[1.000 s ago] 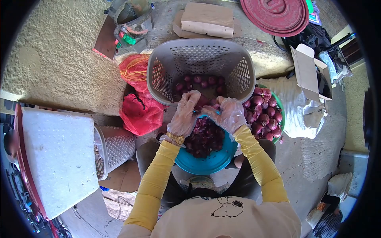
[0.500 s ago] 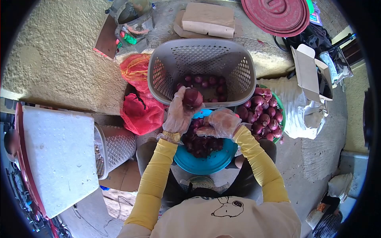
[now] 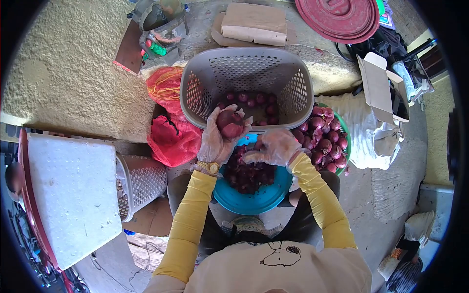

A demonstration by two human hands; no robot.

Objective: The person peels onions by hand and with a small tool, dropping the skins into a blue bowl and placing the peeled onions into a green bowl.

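Note:
My left hand [image 3: 218, 136], in a clear plastic glove, is closed around a red onion [image 3: 230, 124] at the near rim of the grey perforated basket [image 3: 247, 129]. Several red onions [image 3: 251, 103] lie on the basket's floor. Gloved too, my right hand [image 3: 277, 148] hovers over the blue basin [image 3: 251, 204] with its fingers curled together; what they hold, if anything, is hard to make out. Dark red onion skins [image 3: 249, 178] fill the middle of the basin. To the right, a green basin [image 3: 348, 141] is heaped with red onions [image 3: 325, 145].
A red mesh sack [image 3: 173, 139] lies left of the basket. Further left are a white lattice basket [image 3: 145, 178] and a white foam board [image 3: 73, 195]. Behind stand a flattened cardboard box [image 3: 254, 23] and a red lid [image 3: 338, 18]. A white sack [image 3: 369, 129] lies at right.
My left hand has turned palm up, with the onion now lower and cupped in the fingers. My right hand has shifted slightly, its fingers more curled.

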